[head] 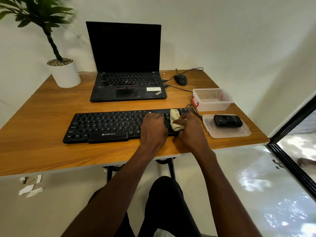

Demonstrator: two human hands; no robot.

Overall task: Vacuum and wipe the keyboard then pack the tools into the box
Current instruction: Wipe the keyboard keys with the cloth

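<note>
Wooden desk (42,117), clear box (212,100) empty, vacuum (228,120) on lid (227,132), right hand (189,132) pinching cloth (176,119), left hand (153,129) flat on keyboard (102,125).

- The black keyboard (109,125) on the counter has the word "ZEBRONICS" in white on its front edge, just under the long space key.
- The keys of that keyboard have white letters. Some can be read, like Q, W, Z, X, C, V, B, N and M, and small words like "Ctrl" and "Alt".
- The laptop (128,79) has "ThinkPad" written slanted at its front right corner.
- A white sticker (153,89) sits beside that word; its print is perhaps too blurry to read.
</note>
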